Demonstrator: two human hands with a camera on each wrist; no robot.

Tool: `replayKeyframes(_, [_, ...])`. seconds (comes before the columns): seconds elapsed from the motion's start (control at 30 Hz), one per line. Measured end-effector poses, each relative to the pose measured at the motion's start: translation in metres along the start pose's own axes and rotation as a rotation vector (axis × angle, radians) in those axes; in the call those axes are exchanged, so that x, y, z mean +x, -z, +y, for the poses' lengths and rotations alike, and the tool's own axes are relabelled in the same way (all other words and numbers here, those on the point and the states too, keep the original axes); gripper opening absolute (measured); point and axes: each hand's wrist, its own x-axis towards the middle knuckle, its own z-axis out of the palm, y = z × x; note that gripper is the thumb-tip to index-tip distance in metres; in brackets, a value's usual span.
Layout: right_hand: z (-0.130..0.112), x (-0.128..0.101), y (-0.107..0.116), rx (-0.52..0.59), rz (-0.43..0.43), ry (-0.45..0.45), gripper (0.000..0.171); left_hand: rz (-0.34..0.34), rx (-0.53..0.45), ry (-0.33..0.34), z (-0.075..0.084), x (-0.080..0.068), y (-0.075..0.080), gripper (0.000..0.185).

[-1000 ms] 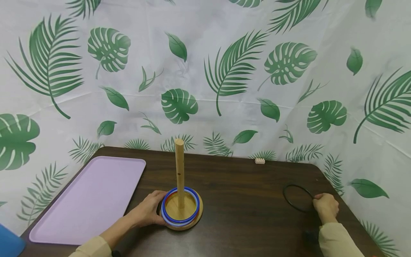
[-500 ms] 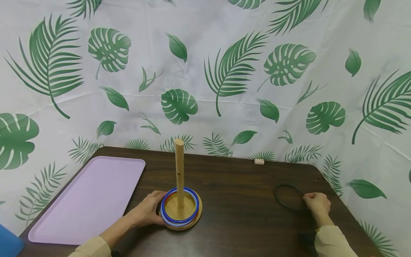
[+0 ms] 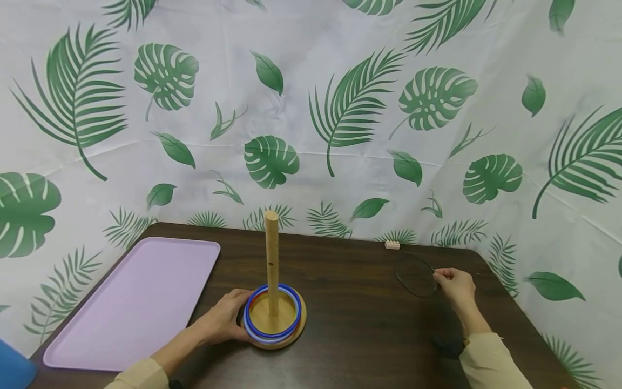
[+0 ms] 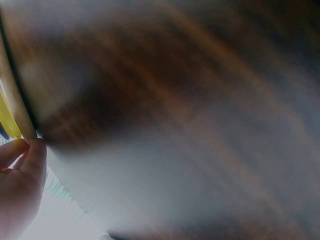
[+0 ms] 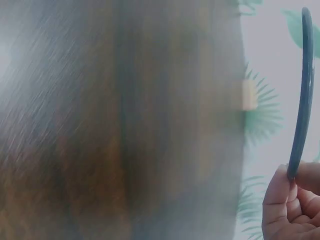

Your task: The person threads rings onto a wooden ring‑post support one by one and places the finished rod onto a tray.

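Note:
A wooden peg stand [image 3: 272, 265] rises from a round base [image 3: 297, 330] at the table's middle front, with blue rings [image 3: 296, 310] and a red one stacked round the post. My left hand [image 3: 224, 322] holds the base's left edge, fingers curled against it; the left wrist view shows fingertips [image 4: 31, 156] touching the base rim [image 4: 15, 112]. My right hand [image 3: 454, 286] pinches a thin black ring [image 3: 414, 275] at its right edge, lifted off the table on the right side. In the right wrist view the black ring [image 5: 301, 95] stands edge-on above my fingers [image 5: 280, 200].
A lilac tray [image 3: 138, 300] lies at the left of the dark wooden table [image 3: 359, 308]. A small beige brick [image 3: 392, 245] sits at the table's far edge. A leaf-print cloth forms the backdrop. A blue thing [image 3: 12, 370] shows at the bottom left corner.
My right hand has lifted the black ring off the table and carried it left and away from me. The left hand has stayed on the stand's base.

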Motion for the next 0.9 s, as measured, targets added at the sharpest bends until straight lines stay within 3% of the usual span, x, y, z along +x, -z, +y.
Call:
replayKeyframes(0.33, [-0.033,-0.002,-0.002,0.059,0.022,0.051,0.024,0.000,-0.023,0.005,0.000,-0.001,0.000,0.087])
replayKeyframes(0.57, [-0.049,-0.004,-0.001,0.097,0.002,0.079,0.025,0.066,-0.015,-0.079,-0.004,-0.002,-0.003,0.085])
replayKeyframes(0.73, [-0.062,-0.006,-0.001,0.124,0.008,0.128,0.023,0.027,-0.028,-0.030,-0.002,-0.001,0.000,0.087])
replayKeyframes(0.9, [-0.079,-0.009,-0.001,0.244,-0.042,0.150,0.024,-0.004,-0.010,0.006,0.001,0.000,0.003,0.087])
